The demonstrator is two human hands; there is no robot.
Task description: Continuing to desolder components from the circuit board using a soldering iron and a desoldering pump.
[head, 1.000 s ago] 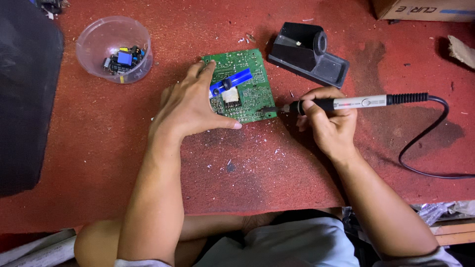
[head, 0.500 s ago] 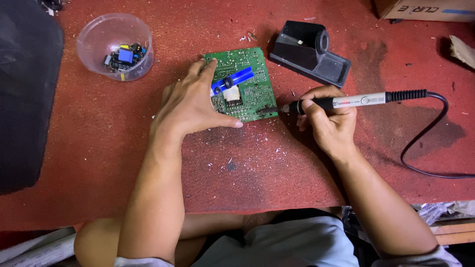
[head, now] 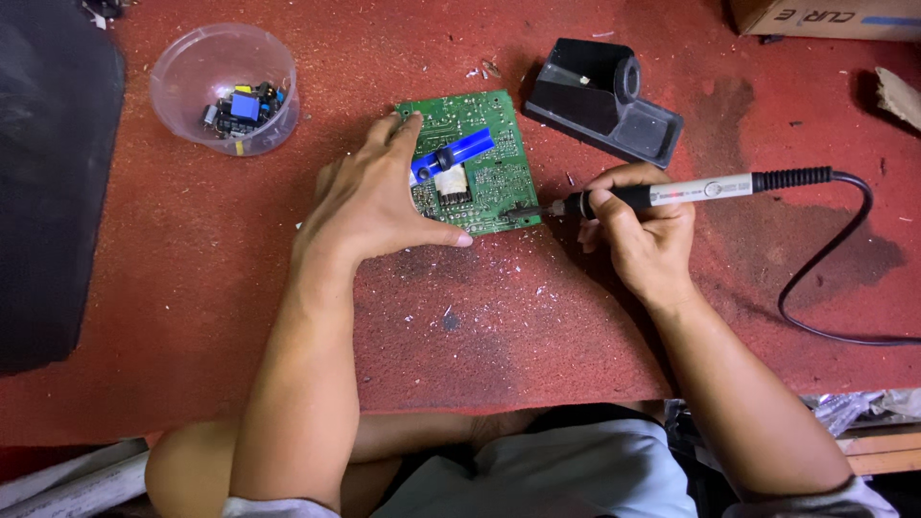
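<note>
— What are the hands doing?

— The left hand (head: 379, 206) is pressing flat on the green circuit board (head: 484, 168) at frame centre, fingers spread, possibly gripping the blue tool (head: 459, 153) lying there. The right hand (head: 643, 230) is closing around a soldering iron (head: 691, 190).

— Which way is it lying?

— Horizontally, tip touching the board's lower right corner. The black stand (head: 604, 101) is sitting above; the red tabletop (head: 528, 326) is lying open below.

A cardboard box (head: 825, 17) lies at the one o'clock edge of the red worktop (head: 192, 288), only its lower side showing: tan brown, long and flat, with a pale label strip (head: 844, 17) that has a blue band at its right end. The soldering iron (head: 691, 191) at three o'clock carries a narrow white label (head: 705, 189) along its handle.
</note>
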